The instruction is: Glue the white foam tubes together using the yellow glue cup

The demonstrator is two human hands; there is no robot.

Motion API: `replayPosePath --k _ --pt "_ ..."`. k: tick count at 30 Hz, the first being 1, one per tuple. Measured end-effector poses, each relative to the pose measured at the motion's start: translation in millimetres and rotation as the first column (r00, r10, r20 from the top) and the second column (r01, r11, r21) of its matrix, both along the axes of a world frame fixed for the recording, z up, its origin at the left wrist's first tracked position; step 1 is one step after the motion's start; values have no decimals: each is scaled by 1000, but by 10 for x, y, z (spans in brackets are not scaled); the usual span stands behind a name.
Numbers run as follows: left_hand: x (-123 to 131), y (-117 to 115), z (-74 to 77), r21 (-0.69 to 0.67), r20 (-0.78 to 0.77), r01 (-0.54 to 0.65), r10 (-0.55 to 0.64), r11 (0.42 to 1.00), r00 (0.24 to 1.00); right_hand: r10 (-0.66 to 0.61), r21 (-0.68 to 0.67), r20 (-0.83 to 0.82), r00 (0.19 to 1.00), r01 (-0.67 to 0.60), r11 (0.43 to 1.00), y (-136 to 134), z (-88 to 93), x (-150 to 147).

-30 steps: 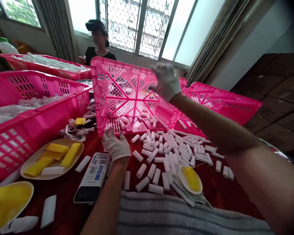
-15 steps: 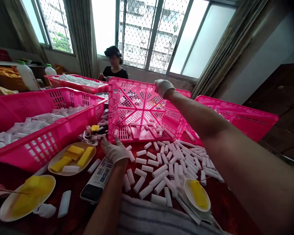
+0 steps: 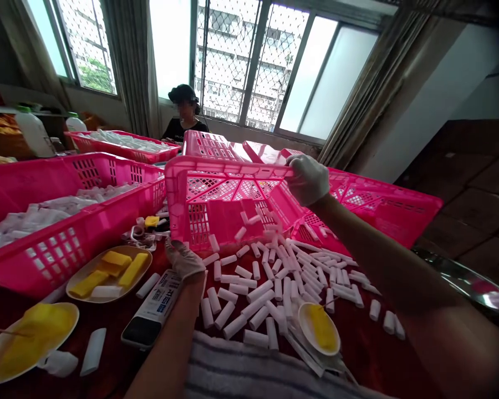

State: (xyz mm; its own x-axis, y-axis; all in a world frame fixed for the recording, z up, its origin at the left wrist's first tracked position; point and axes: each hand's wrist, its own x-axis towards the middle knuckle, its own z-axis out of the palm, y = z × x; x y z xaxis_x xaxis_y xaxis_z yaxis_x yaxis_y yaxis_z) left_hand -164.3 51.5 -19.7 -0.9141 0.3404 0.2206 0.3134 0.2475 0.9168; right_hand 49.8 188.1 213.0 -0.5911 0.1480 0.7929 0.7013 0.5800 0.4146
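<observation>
Pink crate (image 3: 227, 213) clamped in R fingers (image 3: 298, 164), L fingers (image 3: 177, 250) can't tell; tubes (image 3: 256, 303), printed box (image 3: 153, 305), plate (image 3: 86, 266) in front.

Right arm high, left arm low! The right forearm (image 3: 366, 244), bare, cuts in long from the lower right, blurring towards the elbow, and up at its end is the right hand (image 3: 308, 180), white-gloved, back facing us, fingers (image 3: 293, 163) curled into a grip! Down on the other side, the left forearm (image 3: 166, 338) climbs from the bottom edge to the left hand (image 3: 186, 260), gloved too, reaching forward and leftward, its hold hard to read
</observation>
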Motion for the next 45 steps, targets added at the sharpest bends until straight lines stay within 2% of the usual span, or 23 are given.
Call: replayPosePath --k 3,8,12,18,24,28,33,40,45 --pt "0 15 1 92 38 -85 82 992 996 3 -3 -68 998 -3 1000 203 118 -195" --pt "-50 65 -66 152 60 -84 76 985 995 -17 -22 -179 984 13 1000 746 284 -640" --pt "-87 104 -91 146 93 -104 91 984 992 13 -44 -265 964 -26 999 1135 308 -848" --pt "-68 106 -19 75 177 -82 68 994 982 1 -122 -366 931 -49 991 1578 121 -940" --pt "-65 85 15 -7 262 11 -9 1000 965 72 -67 -518 852 -124 990 1981 -167 -949" --pt "-54 78 25 -6 263 55 -51 998 963 54 -80 -488 871 -107 991 2087 -347 -902" --pt "-46 80 26 -46 286 26 -12 999 958 -44 -111 -425 904 -4 994 2170 -472 -746" --pt "-72 95 26 -98 298 39 -8 994 954 -206 -172 -311 928 158 972 2247 -468 -424" --pt "-75 106 26 -88 314 36 -7 995 949 -295 -183 -182 938 262 948 2185 -393 -283"
